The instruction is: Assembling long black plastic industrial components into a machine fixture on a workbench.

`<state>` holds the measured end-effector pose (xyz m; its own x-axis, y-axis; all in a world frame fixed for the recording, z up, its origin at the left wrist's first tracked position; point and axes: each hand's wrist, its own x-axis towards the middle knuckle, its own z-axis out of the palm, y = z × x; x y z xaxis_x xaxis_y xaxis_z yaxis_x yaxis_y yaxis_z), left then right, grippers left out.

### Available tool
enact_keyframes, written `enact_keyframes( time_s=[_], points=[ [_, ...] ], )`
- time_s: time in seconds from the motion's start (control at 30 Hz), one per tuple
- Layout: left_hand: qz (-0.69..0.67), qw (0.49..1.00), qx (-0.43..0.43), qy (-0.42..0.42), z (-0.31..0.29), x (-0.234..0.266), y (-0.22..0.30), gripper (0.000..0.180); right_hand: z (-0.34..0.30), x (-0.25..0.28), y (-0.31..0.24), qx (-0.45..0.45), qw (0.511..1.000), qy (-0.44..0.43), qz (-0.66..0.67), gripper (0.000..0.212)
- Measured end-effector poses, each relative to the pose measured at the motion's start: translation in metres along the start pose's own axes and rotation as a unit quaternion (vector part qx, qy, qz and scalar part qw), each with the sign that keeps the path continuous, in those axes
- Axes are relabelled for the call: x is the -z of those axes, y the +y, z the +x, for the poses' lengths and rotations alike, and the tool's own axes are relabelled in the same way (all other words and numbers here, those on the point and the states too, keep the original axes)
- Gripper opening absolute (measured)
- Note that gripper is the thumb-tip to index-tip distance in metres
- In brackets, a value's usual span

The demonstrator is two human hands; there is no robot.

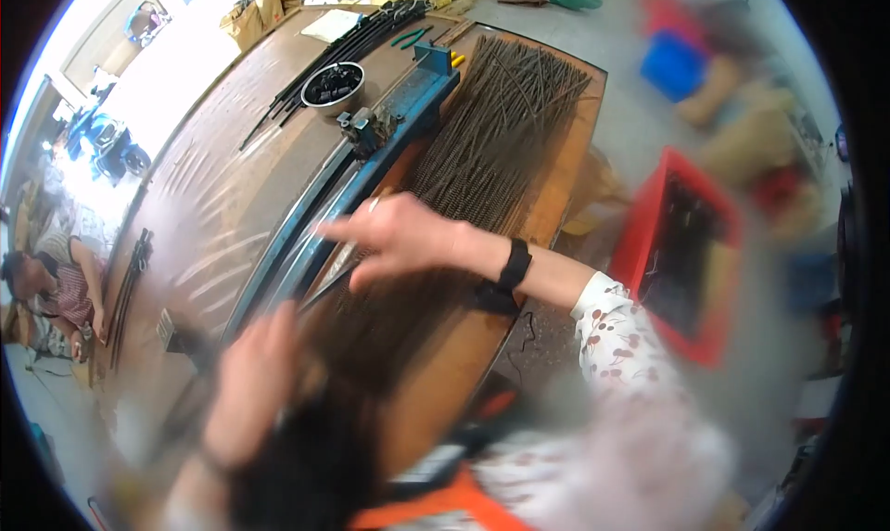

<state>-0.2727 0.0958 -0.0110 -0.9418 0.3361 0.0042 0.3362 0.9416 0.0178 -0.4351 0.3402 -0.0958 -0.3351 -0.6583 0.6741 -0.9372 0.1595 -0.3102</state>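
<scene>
My right hand (394, 234), with a dark band (513, 265) on its wrist, reaches left over a long blue metal rail fixture (338, 206). Its index finger points out along the rail and its thumb hangs apart; I see nothing gripped in it. Motion smears my left hand (255, 373), which is near the rail's close end, so its fingers cannot be read. Beyond my right hand lies a thick layer of dark, ridged rods (491, 132). A metal clamp-like block (366, 132) sits on the rail's far part.
A bowl of small black parts (334, 88) stands left of the rail, near long black rods (348, 49) and green-handled pliers (408, 38). A red bin (640, 243) stands right of the table (445, 369). Another person (60, 276) works at the left edge.
</scene>
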Motion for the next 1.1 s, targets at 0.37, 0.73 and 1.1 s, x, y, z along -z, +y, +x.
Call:
enact_keyframes(
  time_s=[0.37,0.73,1.1],
  points=[
    [0.038,0.997,0.041,0.047,-0.019,0.009,-0.030,0.039,-0.006,-0.025,0.022,-0.199,0.971,0.100,-0.083,0.041],
    [0.068,0.992,0.056,0.096,-0.061,0.034,-0.027,0.032,0.030,-0.056,-0.063,-0.014,0.977,0.147,0.153,0.029],
    [0.086,0.968,0.131,0.198,-0.136,0.048,-0.057,0.025,0.060,-0.069,-0.072,0.050,0.991,0.113,0.048,0.042]
  ],
)
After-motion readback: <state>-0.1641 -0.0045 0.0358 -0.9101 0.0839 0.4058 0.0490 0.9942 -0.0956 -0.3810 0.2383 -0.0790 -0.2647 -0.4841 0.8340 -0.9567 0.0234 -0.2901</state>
